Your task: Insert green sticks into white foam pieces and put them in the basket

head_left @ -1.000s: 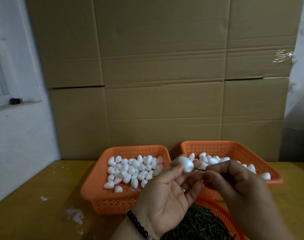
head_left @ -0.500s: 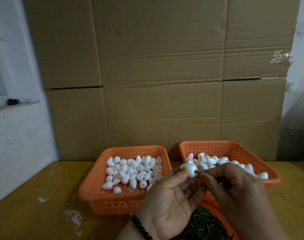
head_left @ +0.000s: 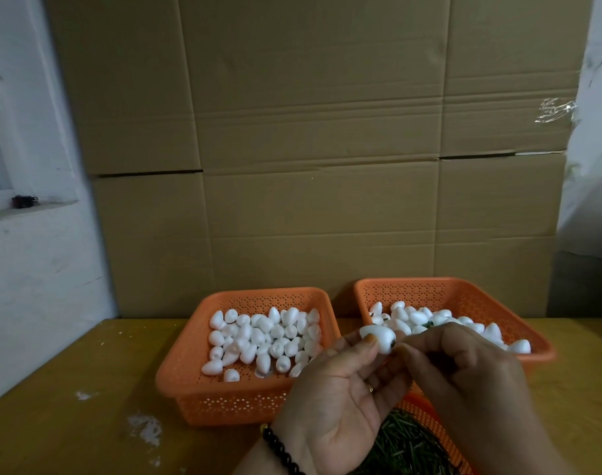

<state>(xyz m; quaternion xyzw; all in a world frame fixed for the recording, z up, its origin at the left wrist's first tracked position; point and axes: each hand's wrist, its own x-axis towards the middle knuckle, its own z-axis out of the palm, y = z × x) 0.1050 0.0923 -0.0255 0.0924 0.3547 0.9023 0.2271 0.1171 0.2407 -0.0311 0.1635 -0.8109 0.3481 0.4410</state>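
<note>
My left hand [head_left: 337, 399], palm up, pinches a white egg-shaped foam piece [head_left: 376, 337] between thumb and fingers. My right hand [head_left: 464, 375] touches the foam's right end and pinches a green stick [head_left: 393, 344], of which only a dark tip shows at the foam. Behind on the left, an orange basket [head_left: 231, 395] holds several plain foam pieces [head_left: 265, 337]. The right orange basket [head_left: 447, 289] holds foam pieces with a green stick end [head_left: 429, 324] showing among them. A third orange basket [head_left: 426, 411] beneath my hands holds loose green sticks [head_left: 406, 447].
The baskets stand on a yellow wooden table [head_left: 70, 389] with white paint marks. A wall of cardboard boxes [head_left: 310, 149] rises right behind the baskets. A white wall with a ledge [head_left: 25, 207] is on the left.
Both hands have lowered a little with the foam piece. The right hand has closed in on the foam's end, so less of the stick shows between finger and foam.
</note>
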